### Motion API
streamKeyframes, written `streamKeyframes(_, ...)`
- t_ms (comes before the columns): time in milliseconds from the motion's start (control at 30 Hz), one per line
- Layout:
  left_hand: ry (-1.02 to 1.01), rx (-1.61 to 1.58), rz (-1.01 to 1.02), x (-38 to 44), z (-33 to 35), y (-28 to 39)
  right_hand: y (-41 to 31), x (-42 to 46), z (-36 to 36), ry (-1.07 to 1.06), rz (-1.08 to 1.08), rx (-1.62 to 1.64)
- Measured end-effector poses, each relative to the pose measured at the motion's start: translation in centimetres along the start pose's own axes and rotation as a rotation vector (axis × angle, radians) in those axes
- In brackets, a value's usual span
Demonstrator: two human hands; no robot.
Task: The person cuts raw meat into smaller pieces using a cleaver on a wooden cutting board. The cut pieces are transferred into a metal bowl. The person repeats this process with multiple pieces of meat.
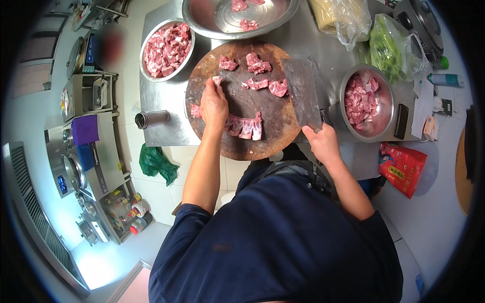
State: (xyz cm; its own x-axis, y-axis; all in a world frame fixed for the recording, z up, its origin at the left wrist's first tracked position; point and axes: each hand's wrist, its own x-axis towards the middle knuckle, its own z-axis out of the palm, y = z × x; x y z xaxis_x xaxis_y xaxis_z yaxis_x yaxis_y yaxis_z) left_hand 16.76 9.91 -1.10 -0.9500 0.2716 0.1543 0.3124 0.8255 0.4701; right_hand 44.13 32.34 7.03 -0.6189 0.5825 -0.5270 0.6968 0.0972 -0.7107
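A round wooden chopping block (242,146) lies before me on the steel table. My right hand (322,142) grips a broad cleaver (303,91), its blade over the block's right edge. Over the left part of the block, my left hand (214,102) pinches a small pale piece of meat (217,80) at its fingertips. A strip of raw ribs (245,125) lies beside and partly behind that hand, and a meat chunk (196,111) shows on its left. Several cut pieces lie farther up, among them a rib piece (258,63) and a smaller one (227,63).
Bowls of cut meat stand at left (143,62) and right (390,125); a large steel basin (189,24) is behind the block. A dark cylindrical container (157,119) lies on the table (174,138). At right are a phone (401,121) and bagged greens (390,49).
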Motion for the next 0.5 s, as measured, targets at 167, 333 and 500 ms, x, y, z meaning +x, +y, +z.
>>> streamKeyframes(167, 0.052, -0.106, 0.123, -1.2, 0.2, 0.9, -0.2, -0.6, -0.5, -0.036, -0.026, 0.005)
streamKeyframes(333, -0.11, -0.1, 0.134, -2.5, -0.9, 2.5, 1.3, -0.9, 0.1, -0.002, -0.093, 0.123)
streamKeyframes(500, 0.055, -0.169, 0.057, -3.6, -0.6, 2.0, 1.3, -1.0, 0.2, 0.007, -0.138, 0.04)
